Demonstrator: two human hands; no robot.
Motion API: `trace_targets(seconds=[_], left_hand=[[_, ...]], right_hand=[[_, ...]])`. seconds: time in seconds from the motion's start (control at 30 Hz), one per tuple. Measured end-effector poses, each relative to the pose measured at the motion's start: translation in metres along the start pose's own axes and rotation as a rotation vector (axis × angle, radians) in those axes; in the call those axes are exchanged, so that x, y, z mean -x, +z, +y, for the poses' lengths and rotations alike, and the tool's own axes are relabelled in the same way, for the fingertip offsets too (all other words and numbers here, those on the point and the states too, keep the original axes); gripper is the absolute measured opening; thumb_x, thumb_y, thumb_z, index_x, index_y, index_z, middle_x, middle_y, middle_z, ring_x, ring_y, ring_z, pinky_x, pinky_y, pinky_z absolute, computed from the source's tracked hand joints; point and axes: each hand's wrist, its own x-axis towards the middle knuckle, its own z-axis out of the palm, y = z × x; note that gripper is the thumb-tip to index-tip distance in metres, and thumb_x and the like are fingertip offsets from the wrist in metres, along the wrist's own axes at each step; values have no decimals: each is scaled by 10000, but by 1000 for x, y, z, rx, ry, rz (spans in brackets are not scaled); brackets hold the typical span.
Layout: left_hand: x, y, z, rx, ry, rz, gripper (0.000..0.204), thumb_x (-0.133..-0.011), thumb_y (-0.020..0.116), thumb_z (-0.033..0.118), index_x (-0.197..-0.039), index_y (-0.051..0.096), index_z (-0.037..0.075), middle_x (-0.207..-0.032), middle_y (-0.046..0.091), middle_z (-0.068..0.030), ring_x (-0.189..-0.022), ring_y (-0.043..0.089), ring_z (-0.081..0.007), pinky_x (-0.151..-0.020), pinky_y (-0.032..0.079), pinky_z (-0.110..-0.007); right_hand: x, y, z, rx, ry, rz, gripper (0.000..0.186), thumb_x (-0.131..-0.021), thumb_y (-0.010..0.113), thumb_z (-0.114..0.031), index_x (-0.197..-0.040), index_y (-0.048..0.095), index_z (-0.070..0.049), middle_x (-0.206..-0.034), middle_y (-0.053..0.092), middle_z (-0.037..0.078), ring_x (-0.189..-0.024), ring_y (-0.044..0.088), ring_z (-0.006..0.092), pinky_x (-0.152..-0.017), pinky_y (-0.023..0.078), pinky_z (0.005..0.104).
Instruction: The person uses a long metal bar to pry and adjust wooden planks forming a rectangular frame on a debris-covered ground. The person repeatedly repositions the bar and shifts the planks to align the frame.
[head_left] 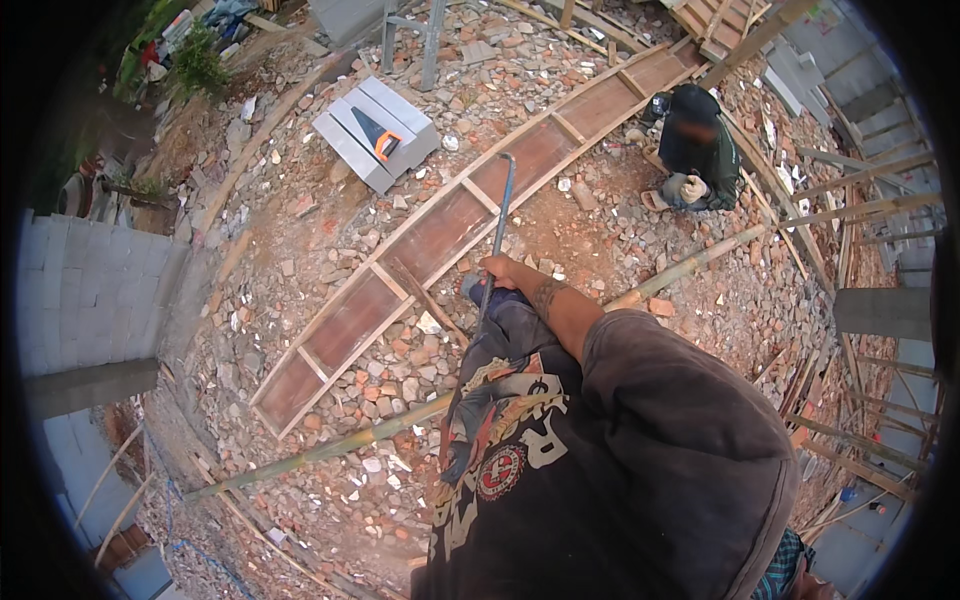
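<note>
open rubble (pixel 555 240) between crowbar (pixel 499 225) and person (pixel 708 150), wooden frame (pixel 435 232) beyond

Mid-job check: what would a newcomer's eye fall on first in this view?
Probably the long reddish-brown wooden frame, slanting across the rubble from lower left to upper right. Next, the hooked bar in the right hand near the middle, then the orange-handled saw on the grey blocks at upper left and a co-worker at upper right.

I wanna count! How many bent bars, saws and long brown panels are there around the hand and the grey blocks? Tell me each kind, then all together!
Bent bar: 1, in the right hand
Saw: 1, on the grey blocks
Long brown panel: 1, on the rubble
Total: 3
</note>
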Motion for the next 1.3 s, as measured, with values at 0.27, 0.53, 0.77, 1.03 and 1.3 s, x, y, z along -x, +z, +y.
trace_targets(seconds=[0.27, 0.53, 0.77, 1.03, 1.3], left_hand=[[9, 13, -10, 107, 122, 21, 133, -897, 668, 120, -967, 709, 15, -789, 654, 42, -703, 559, -57, -628, 452, -243], [22, 19, -34, 197, 105, 66, 231, -852, 635, 28, -1073, 700, 6, -939, 716, -14, -822, 612, -80, -746, 504, -273], [22, 44, -93, 48, 160, 202, 253, -839, 652, 48, -1084, 695, 2, -953, 727, -43, -840, 624, -96, -767, 510, -289], [12, 56, -93, 53, 226, 342, 282, -831, 676, 107, -1086, 688, -12, -963, 735, -86, -868, 642, -119, -800, 514, -314], [9, 48, -38, 240, 80, 302, 310, -823, 715, 195, -1070, 701, 8, -967, 725, -47, -864, 618, -109, -795, 499, -299]], right_hand=[[12, -6, -4, -38, -12, -59, 276, -947, 598, -213, -1116, 509, -14, -896, 524, 96, -754, 616, 260, -719, 564, 422], [3, 19, -4, 54, 21, -92, 250, -967, 562, -207, -1144, 507, -40, -887, 527, 72, -784, 609, 244, -734, 559, 417], [-4, 42, -4, 191, 11, -207, 168, -967, 548, -195, -1054, 510, -56, -792, 529, 64, -720, 617, 251, -735, 553, 442], [-12, 54, -18, 299, 1, -173, 260, -967, 555, -197, -1154, 497, -26, -921, 532, 91, -830, 622, 282, -804, 547, 457], [-13, 88, -45, 297, -8, -155, 276, -957, 574, -229, -1104, 518, -2, -887, 543, 86, -809, 620, 253, -803, 567, 413]])
